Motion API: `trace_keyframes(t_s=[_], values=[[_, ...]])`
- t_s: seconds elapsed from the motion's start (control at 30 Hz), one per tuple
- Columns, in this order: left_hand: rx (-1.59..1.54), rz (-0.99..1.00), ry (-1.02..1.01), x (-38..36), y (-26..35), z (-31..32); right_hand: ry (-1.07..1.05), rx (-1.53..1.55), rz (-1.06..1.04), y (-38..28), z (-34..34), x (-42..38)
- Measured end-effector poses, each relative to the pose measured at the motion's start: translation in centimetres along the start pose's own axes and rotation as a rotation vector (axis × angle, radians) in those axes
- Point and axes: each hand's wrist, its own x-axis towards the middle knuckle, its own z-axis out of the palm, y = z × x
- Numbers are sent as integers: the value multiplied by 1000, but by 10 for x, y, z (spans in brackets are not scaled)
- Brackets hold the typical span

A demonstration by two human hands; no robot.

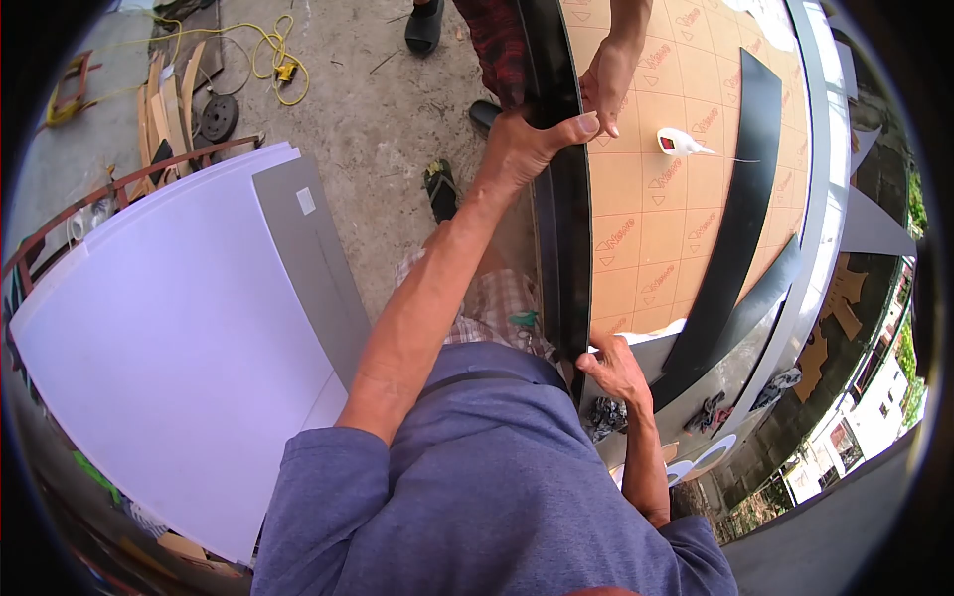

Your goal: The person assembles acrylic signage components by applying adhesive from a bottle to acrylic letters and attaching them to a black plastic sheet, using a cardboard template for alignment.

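A long black panel (566, 228) stands on edge along the near side of the table. My left hand (532, 149) grips its upper part, thumb laid over the top edge and fingers partly hidden. Lower down, my right hand (618, 370) pinches the panel's near end between thumb and curled fingers. Another person's hand (611, 84) is at the panel beside my left thumb. A white glue bottle (676, 142) with a thin nozzle lies on the printed orange-brown sheet (646, 199). Right of it lies a curved black strip (740, 199), with a second strip (765, 288) crossing its lower part.
Large white sheets (179, 348) and a grey sheet (308, 248) lean at my left. A yellow cord (268, 50) and wood strips (169, 104) are on the concrete floor. Crumpled cloths (711, 412) lie near the table's lower right. The other person's sandaled foot (424, 30) shows at the top.
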Motion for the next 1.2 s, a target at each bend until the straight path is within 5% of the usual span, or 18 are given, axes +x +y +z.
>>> trace_keyframes(t_s=[0.07, 0.17, 0.27, 0.47, 1.2], values=[[-11, -15, -14, 2, -3, 0, -2, 125, -145, 55, -6, 7], [-28, -10, -24, 4, -6, 0, 281, 466, -110, 30, -20, 16], [-1, -24, -46, 3, 0, 0, 639, 520, -56, 35, -41, 47], [-24, 79, -33, 4, 2, 2, 965, 650, -339, 43, -92, 126], [6, -44, 3, 7, -12, -1, 1023, 585, -406, -24, -156, 199]])
